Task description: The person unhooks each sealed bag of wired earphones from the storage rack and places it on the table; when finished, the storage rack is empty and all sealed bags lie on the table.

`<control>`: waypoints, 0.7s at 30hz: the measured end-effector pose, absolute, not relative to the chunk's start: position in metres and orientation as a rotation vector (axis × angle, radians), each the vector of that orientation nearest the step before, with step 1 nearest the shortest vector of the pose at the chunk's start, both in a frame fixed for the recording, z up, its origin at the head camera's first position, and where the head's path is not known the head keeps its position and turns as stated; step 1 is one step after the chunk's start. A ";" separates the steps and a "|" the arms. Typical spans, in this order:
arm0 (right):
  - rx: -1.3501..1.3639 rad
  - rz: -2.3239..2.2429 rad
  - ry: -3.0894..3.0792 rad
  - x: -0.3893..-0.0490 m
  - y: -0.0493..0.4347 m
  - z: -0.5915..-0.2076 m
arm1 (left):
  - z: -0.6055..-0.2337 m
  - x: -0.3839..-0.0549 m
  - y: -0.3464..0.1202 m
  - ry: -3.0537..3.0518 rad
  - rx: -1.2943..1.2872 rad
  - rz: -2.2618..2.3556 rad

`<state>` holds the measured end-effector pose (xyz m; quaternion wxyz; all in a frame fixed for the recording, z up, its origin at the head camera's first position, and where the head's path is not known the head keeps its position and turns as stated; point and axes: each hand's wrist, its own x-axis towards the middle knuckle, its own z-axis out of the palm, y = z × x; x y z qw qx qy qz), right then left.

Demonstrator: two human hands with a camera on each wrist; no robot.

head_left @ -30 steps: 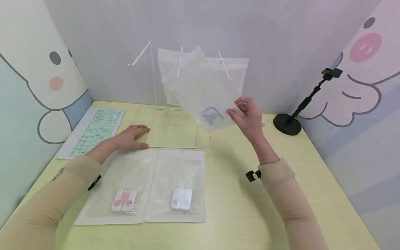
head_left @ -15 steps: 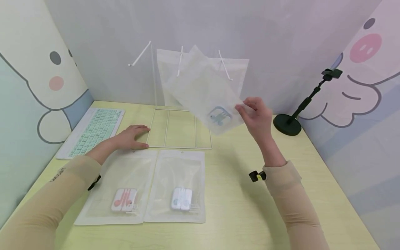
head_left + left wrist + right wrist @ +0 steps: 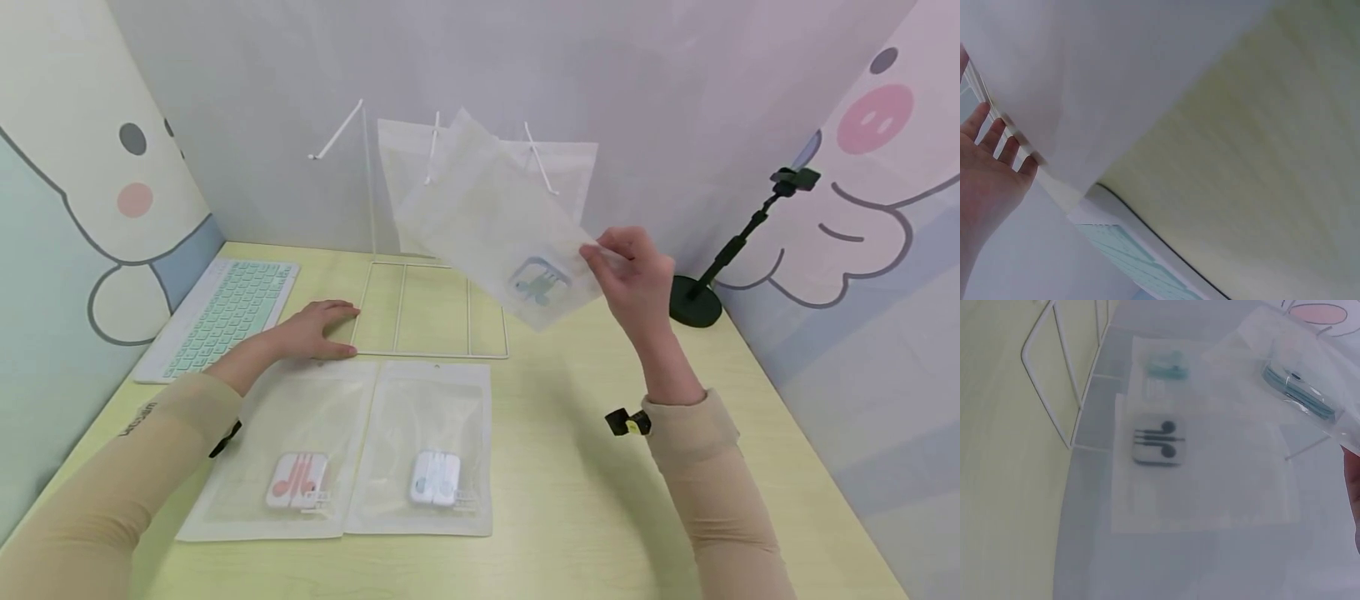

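Observation:
My right hand (image 3: 633, 279) pinches the lower right corner of a translucent pouch (image 3: 487, 200) that hangs tilted in front of a white wire rack (image 3: 431, 356). Blue-green earphones (image 3: 540, 282) in a case show through it. Whether its top is on the middle hook (image 3: 432, 150) is hidden. Behind it hangs another pouch (image 3: 577, 171); in the right wrist view, black earphones (image 3: 1163, 440) show in a hanging pouch and blurred teal ones (image 3: 1167, 365) in another. My left hand (image 3: 315, 331) rests at the rack base's left front corner, fingers spread, in the left wrist view too.
Flat on the table lie a pouch (image 3: 300, 417) with pink earphones and a pouch (image 3: 435, 408) with pale blue earphones. A keyboard (image 3: 228, 317) stands at the left wall. A black stand (image 3: 693, 300) is at the back right. The rack's left hook (image 3: 337, 129) is bare.
My right hand has moved to the right, drawing the lower end of the pouch that way. The left hand stays where it was.

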<state>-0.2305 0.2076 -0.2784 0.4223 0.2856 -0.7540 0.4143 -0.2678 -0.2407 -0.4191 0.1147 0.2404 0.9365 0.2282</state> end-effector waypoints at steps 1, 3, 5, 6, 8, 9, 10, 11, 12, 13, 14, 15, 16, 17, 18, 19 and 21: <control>0.717 1.037 -1.894 -0.229 0.208 -0.277 | -0.419 -0.268 -0.241 2.744 0.706 0.670; 0.721 1.043 -1.902 -0.227 0.209 -0.276 | -0.419 -0.268 -0.241 2.745 0.707 0.670; 0.724 1.049 -1.906 -0.225 0.209 -0.274 | -0.419 -0.268 -0.241 2.746 0.709 0.668; 0.728 1.055 -1.907 -0.224 0.209 -0.273 | -0.419 -0.268 -0.241 2.746 0.710 0.668; 0.735 1.063 -1.906 -0.222 0.209 -0.272 | -0.418 -0.268 -0.241 2.746 0.709 0.669; 0.738 1.066 -1.905 -0.222 0.210 -0.271 | -0.418 -0.268 -0.241 2.745 0.709 0.669; 0.742 1.068 -1.903 -0.221 0.210 -0.270 | -0.418 -0.268 -0.241 2.744 0.706 0.671; 0.743 1.066 -1.901 -0.220 0.210 -0.270 | -0.417 -0.268 -0.241 2.743 0.705 0.672; 0.746 1.069 -1.898 -0.220 0.210 -0.269 | -0.417 -0.267 -0.241 2.741 0.706 0.672; 0.746 1.069 -1.895 -0.219 0.210 -0.269 | -0.417 -0.267 -0.241 2.740 0.707 0.670; 0.747 1.070 -1.893 -0.219 0.210 -0.268 | -0.417 -0.267 -0.241 2.739 0.709 0.670; 0.747 1.070 -1.889 -0.219 0.211 -0.268 | -0.417 -0.267 -0.241 2.738 0.712 0.671; 0.749 1.070 -1.887 -0.218 0.211 -0.267 | -0.417 -0.267 -0.241 2.737 0.712 0.671; 0.752 1.073 -1.883 -0.217 0.211 -0.266 | -0.417 -0.268 -0.241 2.737 0.715 0.672; 0.757 1.077 -1.878 -0.217 0.211 -0.266 | -0.417 -0.267 -0.241 2.736 0.717 0.672; 0.761 1.081 -1.873 -0.216 0.212 -0.265 | -0.417 -0.267 -0.241 2.736 0.718 0.674; 0.770 1.098 -1.860 -0.215 0.212 -0.264 | -0.417 -0.267 -0.241 2.737 0.720 0.675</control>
